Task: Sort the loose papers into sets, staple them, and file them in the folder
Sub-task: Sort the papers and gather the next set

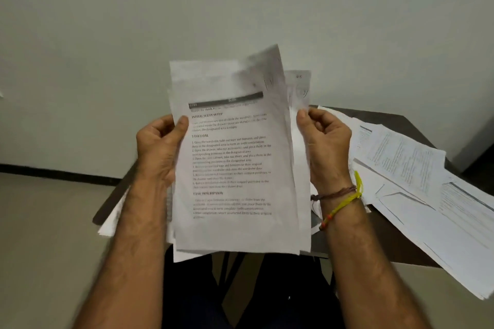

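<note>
Left hand (157, 149) grip pinching paper stack (235, 168) left edge; right hand (326, 147) grip pinching right edge; loose papers (417, 181) on table (395, 120).

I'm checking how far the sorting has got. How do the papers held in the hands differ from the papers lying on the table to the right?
The held papers stand nearly upright as one rough stack, pinched at each side by the left hand and right hand. The table papers lie flat, fanned out and overlapping, untouched, some overhanging the table edge. Both are white printed sheets.
</note>
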